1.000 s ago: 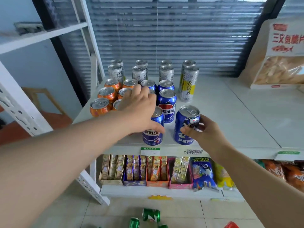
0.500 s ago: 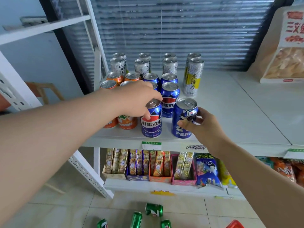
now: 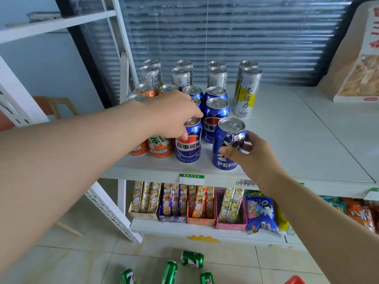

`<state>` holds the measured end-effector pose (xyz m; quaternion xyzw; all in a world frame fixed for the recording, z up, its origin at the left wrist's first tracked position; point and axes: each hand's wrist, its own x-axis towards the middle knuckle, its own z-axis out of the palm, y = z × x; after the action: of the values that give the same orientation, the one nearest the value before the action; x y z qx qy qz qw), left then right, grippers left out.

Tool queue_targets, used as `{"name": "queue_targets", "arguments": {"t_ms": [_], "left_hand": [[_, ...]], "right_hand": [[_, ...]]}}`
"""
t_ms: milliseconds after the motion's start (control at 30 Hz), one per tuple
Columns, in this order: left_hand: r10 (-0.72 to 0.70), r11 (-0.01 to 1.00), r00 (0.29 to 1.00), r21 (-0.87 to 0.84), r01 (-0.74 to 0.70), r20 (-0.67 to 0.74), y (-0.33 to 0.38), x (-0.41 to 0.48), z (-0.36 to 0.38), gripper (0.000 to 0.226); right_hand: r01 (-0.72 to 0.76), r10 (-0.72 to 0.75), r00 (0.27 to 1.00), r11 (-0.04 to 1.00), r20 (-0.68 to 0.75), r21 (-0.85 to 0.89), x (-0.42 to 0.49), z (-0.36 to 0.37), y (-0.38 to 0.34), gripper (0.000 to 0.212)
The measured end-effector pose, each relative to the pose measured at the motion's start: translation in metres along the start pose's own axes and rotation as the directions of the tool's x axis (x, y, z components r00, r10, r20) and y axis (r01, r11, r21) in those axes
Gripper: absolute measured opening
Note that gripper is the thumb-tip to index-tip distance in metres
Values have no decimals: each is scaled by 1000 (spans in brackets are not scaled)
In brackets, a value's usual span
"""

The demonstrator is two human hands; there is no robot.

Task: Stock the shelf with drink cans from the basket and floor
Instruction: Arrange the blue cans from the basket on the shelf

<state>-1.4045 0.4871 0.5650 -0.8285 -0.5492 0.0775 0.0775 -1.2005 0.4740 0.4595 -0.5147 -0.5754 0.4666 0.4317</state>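
Your left hand (image 3: 172, 116) grips the top of the blue can (image 3: 187, 148). At its 3 o'clock, your right hand (image 3: 256, 156) pinches the Pepsi can (image 3: 226, 136) near the shelf (image 3: 297, 140) edge: slide it flush beside, label forward. Green cans (image 3: 191, 259) lie at 6 o'clock.

Tall cans (image 3: 216, 77) stand at the back of the shelf (image 3: 307, 140), with short cans (image 3: 215, 99) in columns before them. The left hand (image 3: 172, 115) grips the top of the front can (image 3: 187, 144) of one column. Just to its right, the right hand (image 3: 252, 156) holds a single can (image 3: 227, 144), seemingly standing on the shelf. Snack boxes (image 3: 201, 203) line the lower shelf (image 3: 164, 228). Fallen cans (image 3: 191, 259) lie on the floor (image 3: 82, 253) before it. A large bag (image 3: 359, 68) leans at the far right.
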Motion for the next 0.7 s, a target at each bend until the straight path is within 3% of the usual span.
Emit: {"name": "queue_targets", "arguments": {"t_ms": [200,333,567,700], "left_hand": [[29,997,999,72,-26,-32,-7,-4,-3,43],[121,979,992,168,-114,-34,-7,-7,0,22],[86,990,994,116,-78,-73,-10,-8,7,25],[39,999,996,9,-38,-82,-12,-2,9,29]], "right_hand": [[0,0,1000,1000,1,-17,-1,-1,0,53],[-2,2,1000,1000,-11,-21,-2,0,-1,53],[-13,10,999,998,-39,-68,-4,0,-5,58],[-34,-12,988,957,-156,-289,-7,-4,-10,73]]}}
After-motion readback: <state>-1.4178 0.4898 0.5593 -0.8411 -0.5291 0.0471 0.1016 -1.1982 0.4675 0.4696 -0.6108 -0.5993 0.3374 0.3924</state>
